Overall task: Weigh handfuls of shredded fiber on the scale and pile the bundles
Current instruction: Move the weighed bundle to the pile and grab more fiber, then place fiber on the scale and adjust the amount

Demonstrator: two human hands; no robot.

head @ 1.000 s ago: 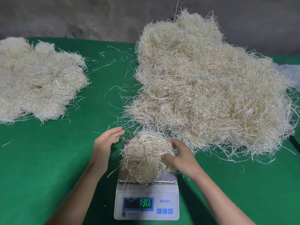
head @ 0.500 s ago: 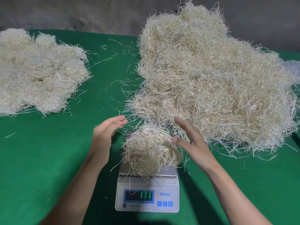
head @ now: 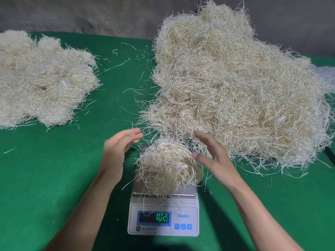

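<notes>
A handful of shredded fiber (head: 167, 164) sits on the digital scale (head: 164, 221) on the green desk (head: 54, 169). The left hand (head: 116, 156) and right hand (head: 215, 160) flank it with straight, spread fingers, holding nothing. Unweighed heap (head: 235, 87) behind, bundle pile (head: 41, 82) far left.

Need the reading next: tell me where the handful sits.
Head view, lower centre: the handful lies on the scale, between the left hand and right hand, just before the big heap.

You have bright, even light from above, soft dark shadows pooling on the green table (head: 45, 178) either side of the scale (head: 164, 221), a dim wall (head: 90, 13) behind, and wide-angle bowing with slight softness toward the edges.
</notes>
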